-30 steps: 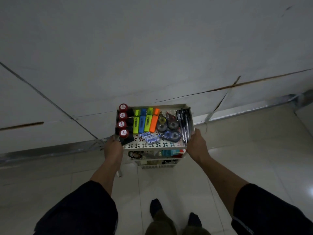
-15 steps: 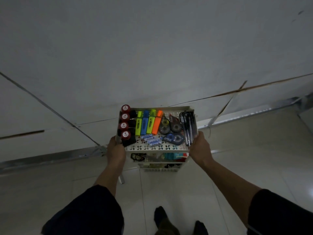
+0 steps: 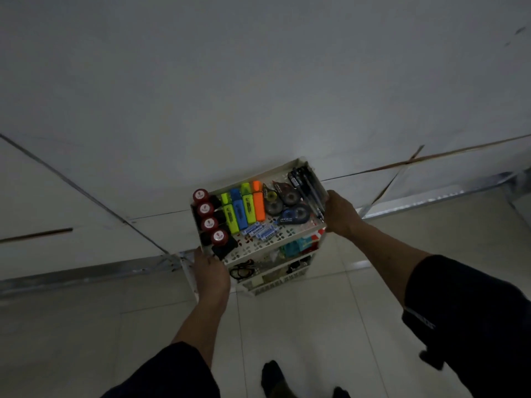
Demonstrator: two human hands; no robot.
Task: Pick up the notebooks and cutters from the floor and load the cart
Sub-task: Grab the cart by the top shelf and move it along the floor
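You grip the white perforated plastic cart (image 3: 314, 179) with left hand (image 3: 211, 272) at 7 o'clock and right hand (image 3: 340, 212) at 3 o'clock, fingers closed on its rim; no notebooks or cutters are visible, so loading seems finished or hidden.

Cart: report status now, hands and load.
Left hand and right hand both gripping the cart top tray's edges. Highlighters, pens aboard. No notebooks or cutters visible. Nothing blocking.

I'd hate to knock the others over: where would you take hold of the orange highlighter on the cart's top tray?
Probably pinch the orange highlighter across its long flat sides near the middle, coming straight down from above. It lies flat on the tray, close beside the green highlighter, so a side approach looks blocked.
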